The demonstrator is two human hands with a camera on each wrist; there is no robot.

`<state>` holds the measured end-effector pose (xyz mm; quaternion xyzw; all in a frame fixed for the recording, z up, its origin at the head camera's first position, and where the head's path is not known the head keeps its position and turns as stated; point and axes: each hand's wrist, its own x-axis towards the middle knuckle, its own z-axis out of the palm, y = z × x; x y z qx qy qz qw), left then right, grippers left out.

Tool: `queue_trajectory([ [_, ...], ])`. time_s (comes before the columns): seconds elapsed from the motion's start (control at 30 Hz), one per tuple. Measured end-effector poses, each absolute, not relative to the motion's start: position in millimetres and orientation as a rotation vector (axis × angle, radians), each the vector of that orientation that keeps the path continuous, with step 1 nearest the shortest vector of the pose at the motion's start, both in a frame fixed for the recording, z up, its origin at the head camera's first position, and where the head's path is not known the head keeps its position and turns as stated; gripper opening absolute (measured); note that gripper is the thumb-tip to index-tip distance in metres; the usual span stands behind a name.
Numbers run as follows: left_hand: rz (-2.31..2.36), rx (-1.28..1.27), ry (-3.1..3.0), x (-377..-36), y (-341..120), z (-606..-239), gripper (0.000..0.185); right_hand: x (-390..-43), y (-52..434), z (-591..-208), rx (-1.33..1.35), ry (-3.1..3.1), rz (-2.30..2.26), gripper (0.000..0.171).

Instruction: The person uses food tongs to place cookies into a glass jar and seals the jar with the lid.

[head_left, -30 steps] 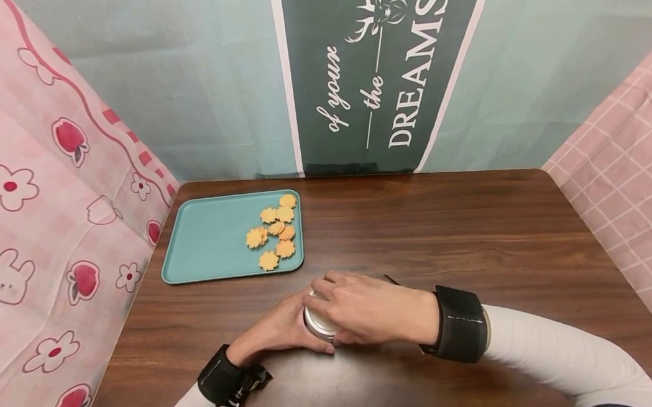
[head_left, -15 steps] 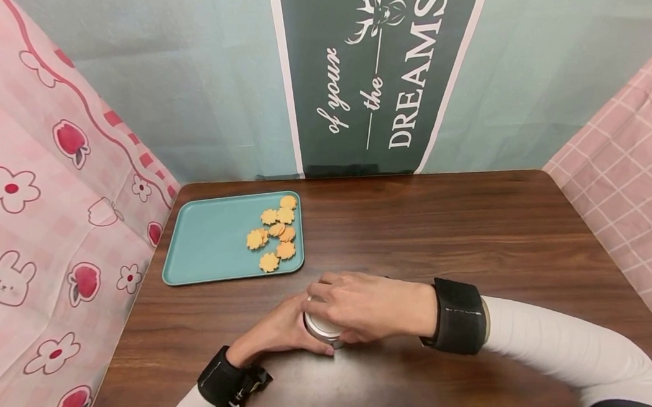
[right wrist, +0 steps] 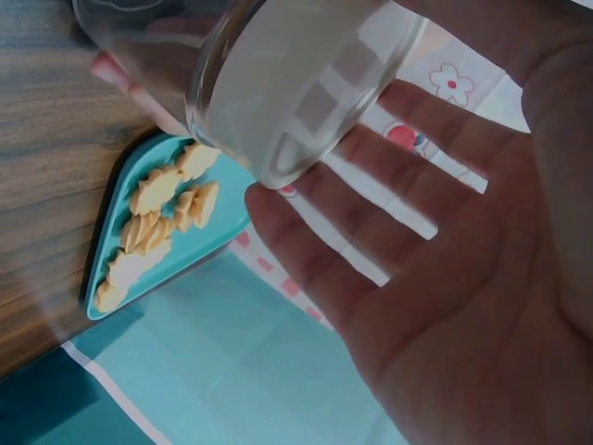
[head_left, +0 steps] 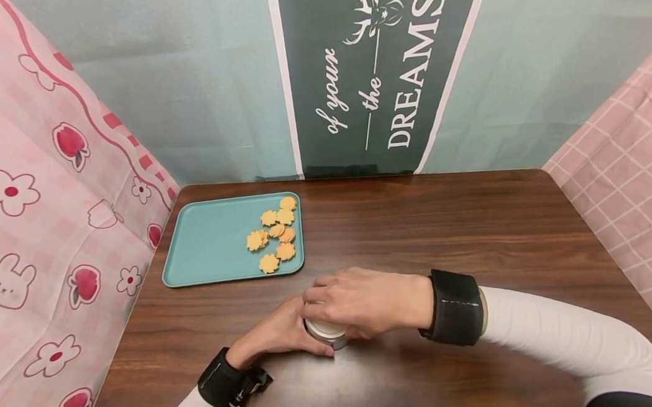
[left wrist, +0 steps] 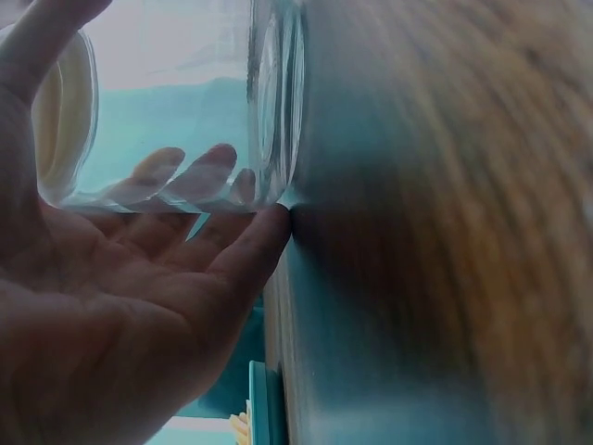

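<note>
Your right hand (head_left: 367, 299) and its wristband (head_left: 455, 308) swing slightly toward the far side of the table (head_left: 442, 235) since 1 second ago, baring more of the jar's near rim; your left hand (head_left: 287, 327) stays put. The clear jar (left wrist: 176, 111) is upright on the table, nearer you than the tray (head_left: 206, 240). Left fingers and thumb wrap its side; right fingers and thumb grip the pale lid (right wrist: 296, 83). It looks like stiff glass, probably slippery and breakable, fairly light; brace it low on the body.
</note>
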<state>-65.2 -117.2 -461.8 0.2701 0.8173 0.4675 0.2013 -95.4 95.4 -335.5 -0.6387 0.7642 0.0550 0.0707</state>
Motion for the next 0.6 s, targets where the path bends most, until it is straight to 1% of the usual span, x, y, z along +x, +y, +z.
queue_trajectory([
  [0.2, 1.309, 0.769, 2.281, -65.3, -117.5, -462.3, 0.096, -97.5, 96.2, -334.5, -1.953, 2.25, 0.159, 0.071],
  [0.4, 1.316, 0.746, 2.277, -64.8, -117.4, -460.9, 0.094, -99.2, 96.8, -335.0, -2.026, 2.217, 0.172, 0.069],
  [0.6, 1.31, 0.734, 2.277, -64.6, -118.1, -460.3, 0.096, -100.7, 97.0, -336.1, -2.084, 2.194, 0.118, 0.063],
])
